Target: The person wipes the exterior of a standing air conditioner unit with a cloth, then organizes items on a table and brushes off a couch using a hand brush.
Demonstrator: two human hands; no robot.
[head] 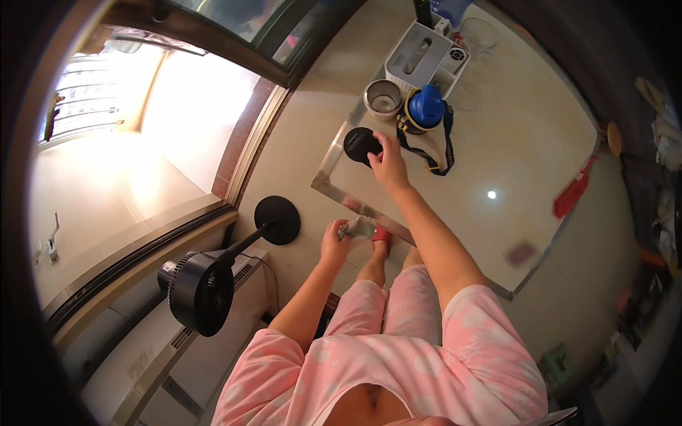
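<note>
My left hand (335, 242) holds a crumpled grey-green cloth (360, 227) beside the table's metal-edged rim (391, 226). Over the tabletop, my right hand (388, 160) has its thumb and fingers at the right edge of a round black disc (360, 146); whether it grips the disc cannot be told. Just beyond the disc stands an open steel cup (383, 99). To its right is a bottle with a blue lid (425, 106), with a dark strap (448, 154) trailing from it over the table.
A white and grey organizer box (413, 58) stands behind the cup, with clear glasses (478, 33) at its right. A red object (574, 194) lies by the table's right edge. A black fan (202, 293) stands at the left, near the sliding door's track (144, 255).
</note>
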